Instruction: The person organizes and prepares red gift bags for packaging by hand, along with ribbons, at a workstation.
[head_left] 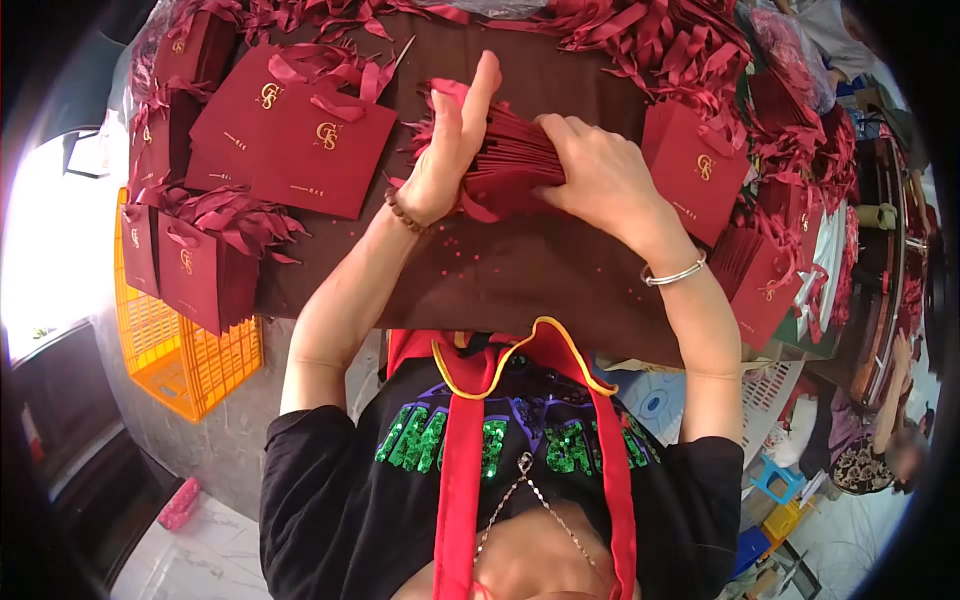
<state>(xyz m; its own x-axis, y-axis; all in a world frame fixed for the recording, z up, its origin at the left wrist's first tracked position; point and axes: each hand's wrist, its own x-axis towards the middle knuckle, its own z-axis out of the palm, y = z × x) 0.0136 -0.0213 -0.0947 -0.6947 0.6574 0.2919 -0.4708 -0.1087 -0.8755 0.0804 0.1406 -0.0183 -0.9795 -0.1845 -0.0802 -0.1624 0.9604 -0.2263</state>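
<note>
A thick bundle of dark red paper gift bags stands on edge between my two hands, over the brown tablecloth. My left hand, with a beaded bracelet at the wrist, lies flat along the bundle's left end, fingers stretched out and pointing away from me. My right hand, wearing a silver bangle, is curled around the right end with its fingertips on the bags. Red ribbon shows at the bundle's left end, partly behind my left hand. Small red scraps are scattered on the cloth near me.
Flat bags with gold lettering lie to the left, above another upright stack. More bags and heaps of ribbon fill the right and back. An orange plastic crate stands below the left edge. Another person is at far right.
</note>
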